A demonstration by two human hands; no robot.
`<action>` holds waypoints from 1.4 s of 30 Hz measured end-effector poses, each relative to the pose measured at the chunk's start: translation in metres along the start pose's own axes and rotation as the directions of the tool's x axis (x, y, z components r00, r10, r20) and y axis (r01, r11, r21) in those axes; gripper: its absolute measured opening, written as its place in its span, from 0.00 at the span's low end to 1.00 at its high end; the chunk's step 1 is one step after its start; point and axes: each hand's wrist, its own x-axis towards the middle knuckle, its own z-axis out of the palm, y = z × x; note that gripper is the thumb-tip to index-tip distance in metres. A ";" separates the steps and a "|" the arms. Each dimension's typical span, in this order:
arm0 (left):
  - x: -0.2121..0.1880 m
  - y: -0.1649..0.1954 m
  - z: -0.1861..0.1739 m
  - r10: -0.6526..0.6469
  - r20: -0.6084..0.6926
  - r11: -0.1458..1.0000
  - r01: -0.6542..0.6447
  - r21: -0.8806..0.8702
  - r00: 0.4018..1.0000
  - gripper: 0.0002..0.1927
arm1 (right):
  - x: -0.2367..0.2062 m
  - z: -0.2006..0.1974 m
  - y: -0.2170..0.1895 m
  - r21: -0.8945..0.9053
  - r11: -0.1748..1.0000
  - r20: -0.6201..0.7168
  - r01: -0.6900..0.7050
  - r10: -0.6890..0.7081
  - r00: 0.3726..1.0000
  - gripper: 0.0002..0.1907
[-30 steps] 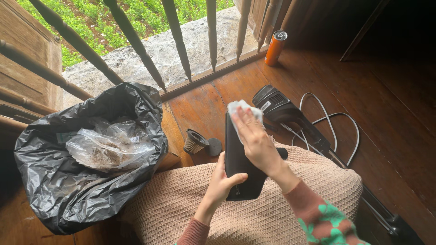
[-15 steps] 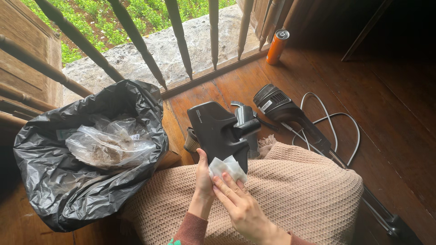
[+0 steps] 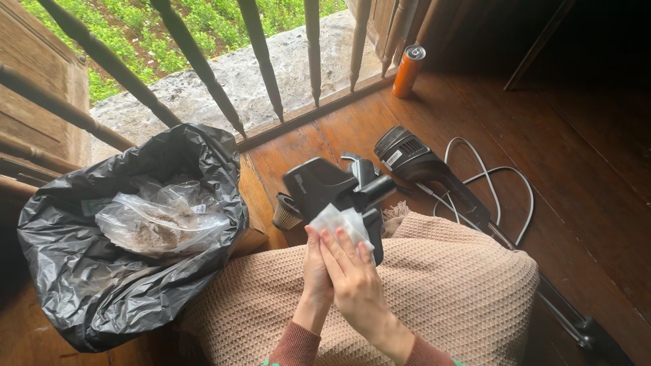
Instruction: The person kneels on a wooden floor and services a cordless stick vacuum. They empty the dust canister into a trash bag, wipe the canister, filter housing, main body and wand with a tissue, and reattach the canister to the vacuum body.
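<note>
Low in the middle of the frame, the right hand (image 3: 354, 283) lies flat over the left hand (image 3: 316, 270), and both hold a small white crumpled wipe (image 3: 341, 221) between the fingers. The wipe pokes out just above the fingertips. It touches the black plastic vacuum cleaner part (image 3: 333, 192), which sits on the person's lap right above the hands. The lap is covered by a tan knitted blanket (image 3: 441, 291) that fills the lower middle and lower right of the frame.

Just left of the black part, a small grey ribbed filter cup (image 3: 287, 213) stands on the brown wooden floor (image 3: 576, 149). To the right of the part lies the black vacuum cleaner body (image 3: 424, 169) with its long handle running down toward the lower right corner. A thin grey cord (image 3: 505, 179) loops on the floor beside it.

On the left side of the frame sits a big black plastic trash bag (image 3: 122, 271), open at the top. Inside it is a clear plastic bag with brown dirt (image 3: 159, 220).

At the top of the frame stand dark wooden railing posts (image 3: 261, 61). An orange drink can (image 3: 409, 70) stands near them, at the upper middle right.
</note>
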 end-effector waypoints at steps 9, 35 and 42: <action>0.011 -0.017 -0.005 0.045 -0.050 0.998 -0.047 -0.044 0.998 0.41 | -0.024 0.006 0.023 0.016 0.999 -0.082 -0.036 0.037 0.996 0.30; 0.004 -0.022 -0.005 0.217 -0.068 0.964 -0.203 0.169 0.974 0.31 | -0.009 0.006 0.074 0.853 0.292 0.043 -0.432 0.786 0.617 0.13; 0.004 -0.017 -0.012 0.223 -0.055 0.953 -0.206 0.223 0.973 0.29 | -0.012 0.001 0.079 0.835 0.173 0.205 -0.522 0.783 0.587 0.13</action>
